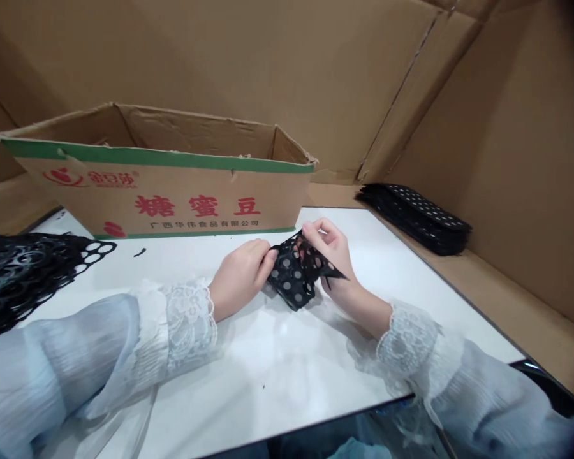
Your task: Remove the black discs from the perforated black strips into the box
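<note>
A small black sheet punched with round holes (294, 274) is held between both hands over the white table (277, 376). My left hand (242, 274) is closed, pinching the sheet's left edge. My right hand (328, 245) curls its fingers round the sheet's upper right part, which is bent upward. The sheet's lower edge rests on the table. Both forearms wear pale sleeves with lace cuffs.
An open cardboard box (172, 191) with a green stripe and red lettering stands just behind the hands. A pile of black perforated sheets (23, 271) lies at the left edge. A neat stack of the same sheets (416, 217) sits at the right on a cardboard ledge. Cardboard walls surround the table.
</note>
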A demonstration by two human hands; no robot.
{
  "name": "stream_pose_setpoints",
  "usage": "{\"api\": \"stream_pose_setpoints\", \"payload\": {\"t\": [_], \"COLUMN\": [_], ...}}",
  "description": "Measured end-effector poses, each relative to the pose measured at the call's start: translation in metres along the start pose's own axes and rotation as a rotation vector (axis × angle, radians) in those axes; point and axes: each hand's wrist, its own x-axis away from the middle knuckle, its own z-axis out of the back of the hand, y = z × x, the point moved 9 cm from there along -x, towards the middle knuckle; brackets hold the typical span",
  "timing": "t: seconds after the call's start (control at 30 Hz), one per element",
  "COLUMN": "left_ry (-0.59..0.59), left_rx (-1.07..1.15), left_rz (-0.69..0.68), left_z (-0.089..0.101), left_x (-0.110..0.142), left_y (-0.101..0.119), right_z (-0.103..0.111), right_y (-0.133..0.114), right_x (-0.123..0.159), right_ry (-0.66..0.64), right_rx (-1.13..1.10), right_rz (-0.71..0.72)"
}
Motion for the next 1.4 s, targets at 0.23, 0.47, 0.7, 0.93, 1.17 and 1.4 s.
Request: {"api": "stream_pose_setpoints", "payload": {"t": [0.23, 0.47, 0.7, 0.93, 1.17, 1.4], "left_ry": [-0.005, 0.017, 0.075, -0.024, -0.098, 0.025], "left_rx": [-0.015, 0.045, 0.097, 0.293, 0.296, 0.153], "left_rz": [-0.029, 0.100, 0.134, -0.246, -0.399, -0.143], "left_z": [-0.002, -0.002, 0.007, 0.008, -0.002, 0.000], "left_x": [0.004, 0.004, 0.009, 0.015, 0.019, 0.014], "left_y": [0.000, -0.016, -0.015, 0.015, 0.024, 0.005], "right_z": [0.013, 0.036, 0.032, 0.024, -0.033, -0.029], "right_y": [-0.013, -0.020, 0.007, 0.049, 0.029, 0.013], "right_x": [-0.002, -0.017, -0.032, -0.037, 0.003, 0.032], "right_ry": [0.120, 0.143, 0.032, -0.180, -0.615, -0.712], "right_rx": [-0.038, 0.017, 0.105, 0.274, 0.225, 0.185], "right_rz": [-0.066, 0.177, 0.073, -0.178, -0.197, -0.195]}}
